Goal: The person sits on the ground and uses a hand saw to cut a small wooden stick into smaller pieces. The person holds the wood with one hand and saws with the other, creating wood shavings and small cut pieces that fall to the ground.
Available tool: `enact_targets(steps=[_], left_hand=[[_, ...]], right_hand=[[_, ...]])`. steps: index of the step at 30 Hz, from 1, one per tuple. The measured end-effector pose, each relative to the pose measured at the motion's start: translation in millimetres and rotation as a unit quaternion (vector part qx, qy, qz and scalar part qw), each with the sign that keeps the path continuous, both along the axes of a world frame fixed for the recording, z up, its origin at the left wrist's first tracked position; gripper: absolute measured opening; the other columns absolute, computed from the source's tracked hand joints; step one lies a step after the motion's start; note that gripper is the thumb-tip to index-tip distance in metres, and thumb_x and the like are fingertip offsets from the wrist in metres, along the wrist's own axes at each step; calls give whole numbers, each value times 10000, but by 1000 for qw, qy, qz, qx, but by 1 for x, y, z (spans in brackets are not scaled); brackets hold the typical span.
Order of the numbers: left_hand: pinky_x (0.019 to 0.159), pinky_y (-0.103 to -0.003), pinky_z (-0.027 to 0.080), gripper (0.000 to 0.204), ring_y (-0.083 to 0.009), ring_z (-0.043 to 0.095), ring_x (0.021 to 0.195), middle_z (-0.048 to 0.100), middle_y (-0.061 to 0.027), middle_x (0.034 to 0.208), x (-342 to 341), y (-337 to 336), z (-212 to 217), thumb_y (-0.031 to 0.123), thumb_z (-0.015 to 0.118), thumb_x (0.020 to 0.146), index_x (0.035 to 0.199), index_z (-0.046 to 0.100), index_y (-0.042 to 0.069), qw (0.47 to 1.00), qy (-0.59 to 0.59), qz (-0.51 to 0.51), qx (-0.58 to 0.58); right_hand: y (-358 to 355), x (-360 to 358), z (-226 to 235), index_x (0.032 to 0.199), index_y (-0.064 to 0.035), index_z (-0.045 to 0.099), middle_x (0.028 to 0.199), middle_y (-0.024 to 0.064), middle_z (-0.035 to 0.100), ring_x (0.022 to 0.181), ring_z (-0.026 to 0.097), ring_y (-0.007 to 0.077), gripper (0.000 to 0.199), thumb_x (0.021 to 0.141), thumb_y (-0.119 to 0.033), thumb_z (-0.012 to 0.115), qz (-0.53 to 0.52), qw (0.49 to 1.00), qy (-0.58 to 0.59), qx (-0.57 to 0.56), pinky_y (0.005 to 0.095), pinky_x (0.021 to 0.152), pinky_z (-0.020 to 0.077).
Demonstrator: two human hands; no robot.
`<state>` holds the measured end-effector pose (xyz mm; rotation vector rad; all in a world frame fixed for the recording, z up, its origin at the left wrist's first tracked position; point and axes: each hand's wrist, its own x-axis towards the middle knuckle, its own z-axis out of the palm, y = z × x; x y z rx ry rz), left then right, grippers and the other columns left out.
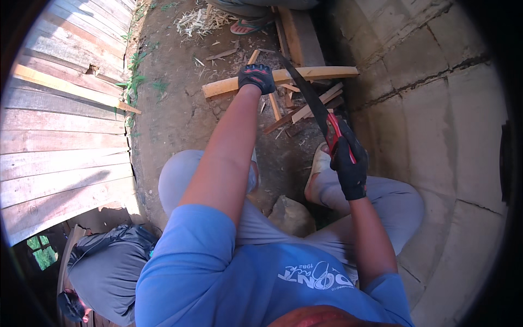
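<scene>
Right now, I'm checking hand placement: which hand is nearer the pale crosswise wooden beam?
Left. The left hand is on the wooden beam, toward its left end; the right hand is apart, nearer the body, on the red saw handle.

1. The head view looks steeply down, from above the near side of the pale board (324, 72).
2. It faces toward the board, upright, in wide fisheye.
3. It sits much closer to the blue shirt (256, 283) than to the board.
</scene>
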<state>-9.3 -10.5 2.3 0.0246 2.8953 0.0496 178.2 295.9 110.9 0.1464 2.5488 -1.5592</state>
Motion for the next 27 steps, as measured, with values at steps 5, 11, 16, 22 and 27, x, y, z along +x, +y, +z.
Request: enact_targets(steps=[5, 11, 16, 22, 27], left_hand=[[1045, -475, 571, 480, -332, 716, 1224, 755, -159, 1291, -5, 0, 15, 363, 680, 841, 1250, 766, 127, 999, -37, 14, 17], [1023, -455, 581, 490, -306, 731, 1196, 764, -134, 1278, -9, -3, 14, 393, 691, 833, 1251, 770, 149, 998, -56, 5, 19], [1011, -463, 582, 475, -303, 734, 1186, 767, -137, 1262, -14, -3, 9, 391, 687, 835, 1235, 773, 150, 998, -61, 12, 20], [973, -436, 578, 400, -285, 751, 1157, 791, -107, 1215, -9, 3, 13, 380, 692, 877, 1188, 809, 157, 1000, -25, 15, 5], [991, -434, 573, 422, -288, 739, 1187, 770, -114, 1268, -7, 3, 15, 373, 702, 863, 1209, 794, 149, 999, -41, 19, 6]], right_hand=[[30, 23, 25, 1405, -60, 707, 1138, 123, 786, 743, 638, 69, 371, 1072, -176, 592, -4, 996, 92, -8, 283, 710, 545], [-9, -35, 6, 1408, -50, 701, 1294, 126, 768, 1086, 731, 167, 381, 1060, -177, 611, 15, 993, 116, -29, 325, 930, 556], [-66, -126, -47, 1349, -52, 739, 1305, 129, 767, 1163, 735, 218, 366, 1051, -234, 627, -12, 989, 132, -68, 334, 1037, 530], [-108, -197, -92, 1287, -68, 773, 1270, 144, 777, 1201, 725, 256, 348, 1032, -268, 647, -12, 987, 144, -65, 345, 1077, 514], [-117, -216, -112, 1291, -80, 770, 1288, 164, 764, 1224, 720, 302, 340, 1035, -269, 651, 7, 980, 192, -48, 364, 1078, 519]])
